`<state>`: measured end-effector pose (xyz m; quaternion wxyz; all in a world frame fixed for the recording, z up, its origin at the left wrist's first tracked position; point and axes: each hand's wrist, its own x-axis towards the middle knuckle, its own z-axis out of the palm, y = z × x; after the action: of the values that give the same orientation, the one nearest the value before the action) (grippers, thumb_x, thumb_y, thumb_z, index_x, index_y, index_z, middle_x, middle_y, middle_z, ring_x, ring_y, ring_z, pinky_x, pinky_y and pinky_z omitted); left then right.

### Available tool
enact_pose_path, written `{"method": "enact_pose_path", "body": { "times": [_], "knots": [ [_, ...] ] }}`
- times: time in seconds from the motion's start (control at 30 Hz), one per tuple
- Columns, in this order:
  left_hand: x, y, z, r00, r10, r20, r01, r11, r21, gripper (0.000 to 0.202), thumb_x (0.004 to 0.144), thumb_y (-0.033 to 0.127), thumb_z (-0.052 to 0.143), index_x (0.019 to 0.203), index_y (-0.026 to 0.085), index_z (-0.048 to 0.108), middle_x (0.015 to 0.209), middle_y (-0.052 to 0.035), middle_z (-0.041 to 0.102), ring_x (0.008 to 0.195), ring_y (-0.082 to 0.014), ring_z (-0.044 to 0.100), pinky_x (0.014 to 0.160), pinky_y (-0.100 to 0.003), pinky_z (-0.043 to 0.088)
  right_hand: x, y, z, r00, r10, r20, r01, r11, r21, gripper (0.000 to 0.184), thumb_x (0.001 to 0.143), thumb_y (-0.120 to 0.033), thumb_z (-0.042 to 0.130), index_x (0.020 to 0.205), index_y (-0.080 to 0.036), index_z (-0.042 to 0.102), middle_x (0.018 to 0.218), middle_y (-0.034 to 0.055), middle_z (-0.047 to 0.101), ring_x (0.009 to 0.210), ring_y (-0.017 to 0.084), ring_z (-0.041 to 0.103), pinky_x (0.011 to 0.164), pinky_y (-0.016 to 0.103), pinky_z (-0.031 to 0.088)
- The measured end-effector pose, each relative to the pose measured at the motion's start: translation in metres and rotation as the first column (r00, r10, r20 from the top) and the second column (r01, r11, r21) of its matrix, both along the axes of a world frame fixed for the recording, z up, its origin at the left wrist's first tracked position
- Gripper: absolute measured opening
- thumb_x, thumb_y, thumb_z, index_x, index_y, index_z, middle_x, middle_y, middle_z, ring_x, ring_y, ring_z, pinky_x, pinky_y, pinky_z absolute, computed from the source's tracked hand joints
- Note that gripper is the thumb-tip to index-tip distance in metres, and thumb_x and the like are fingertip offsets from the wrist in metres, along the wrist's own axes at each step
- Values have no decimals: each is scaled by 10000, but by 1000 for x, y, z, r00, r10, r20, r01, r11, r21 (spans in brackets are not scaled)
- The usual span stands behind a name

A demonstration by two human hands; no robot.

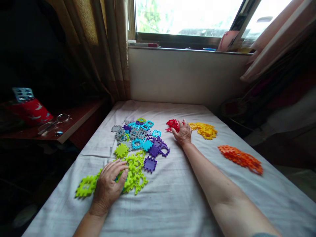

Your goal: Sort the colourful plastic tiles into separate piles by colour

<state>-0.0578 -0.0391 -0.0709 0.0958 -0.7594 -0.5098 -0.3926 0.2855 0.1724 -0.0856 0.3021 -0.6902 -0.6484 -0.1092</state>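
Observation:
My left hand (110, 184) lies over the lime green interlocking tiles (134, 172), fingers stretched and thumb apart. It covers part of that pile. At the far side, my right hand (183, 132) touches the edge of the red tiles (172, 124) with its fingers spread. Yellow tiles (206, 130) sit just to the right of that hand. Purple tiles (155, 148) border the green ones, and one purple square (150, 164) lies close by. Grey tiles (135, 133) and light blue tiles (147, 145) are mixed in a heap behind. Whatever is under my palms is hidden.
Orange tiles (240, 158) form a separate pile on the right of the cloth-covered surface (177, 200). On the left, a dark wooden table (81, 121) carries eyeglasses (63, 118) and a red container (34, 111). A wall and window stand behind; curtains (98, 42) hang beside.

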Motion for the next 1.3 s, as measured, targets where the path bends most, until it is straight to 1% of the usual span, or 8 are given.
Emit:
{"method": "enact_pose_path", "body": {
  "times": [0.2,0.37,0.47,0.57,0.67,1.0,1.13,1.3],
  "knots": [
    [4,1,1,999,2,43,-3,1000,23,226,947,351,521,878,240,706,976,-37,775,1008,-226,702,953,-417,524,-1,-84,-15,987,34,-157,-31,999,22,540,850,-326,528,1368,-176,536,1411,182,511,1299,312,477,1038,466,430],
    [3,-2,11,995,14,95,-17,999,35,283,952,361,489,853,207,705,958,-64,775,970,-204,706,941,-368,535,-39,-163,-14,946,274,-174,-283,958,-33,499,843,-312,554,1325,-188,584,1377,150,571,1262,275,528,1045,433,450],
    [-10,-8,16,981,174,84,-175,985,1,338,954,389,448,867,198,714,983,-97,767,996,-236,695,993,-432,500,-61,-200,-8,917,372,-147,-385,920,-76,502,837,-312,589,1329,-212,593,1400,132,571,1246,271,546,1047,437,446],
    [-30,-16,11,840,534,98,-529,845,-77,371,932,452,450,983,201,718,1171,-151,715,1180,-346,603,1102,-648,312,-69,-221,0,912,393,-122,-407,903,-137,478,839,-307,611,1306,-207,618,1402,141,574,1247,278,553,1053,440,436],
    [-38,-21,-3,740,669,69,-641,733,-225,461,890,520,475,1128,192,693,1305,-207,634,1272,-418,504,1078,-728,247,-70,-226,5,924,367,-112,-382,907,-177,450,845,-291,615,1286,-208,637,1400,144,582,1244,280,561,1056,443,431],
    [48,8,-8,934,355,33,-324,885,-333,598,859,551,530,1328,185,591,1471,-204,484,1336,-354,494,1079,-518,421,-68,-226,9,926,332,-177,-361,917,-170,390,860,-252,606,1241,-201,674,1356,122,623,1214,255,589,1044,398,449],
    [46,7,-2,966,242,89,-215,948,-235,529,887,495,519,1315,195,596,1466,-173,495,1370,-306,472,1121,-470,402,-64,-230,12,910,362,-203,-391,912,-126,340,869,-256,600,1193,-207,694,1267,102,667,1157,235,609,1015,368,457],
    [28,-31,-4,988,128,-88,-145,962,-231,588,851,551,576,1345,232,572,1500,-154,480,1409,-323,419,1161,-538,325,-67,-237,21,863,483,-145,-500,858,-118,367,856,-388,655,1190,-237,689,1184,92,690,1080,240,622,970,363,455]
  ]
}}
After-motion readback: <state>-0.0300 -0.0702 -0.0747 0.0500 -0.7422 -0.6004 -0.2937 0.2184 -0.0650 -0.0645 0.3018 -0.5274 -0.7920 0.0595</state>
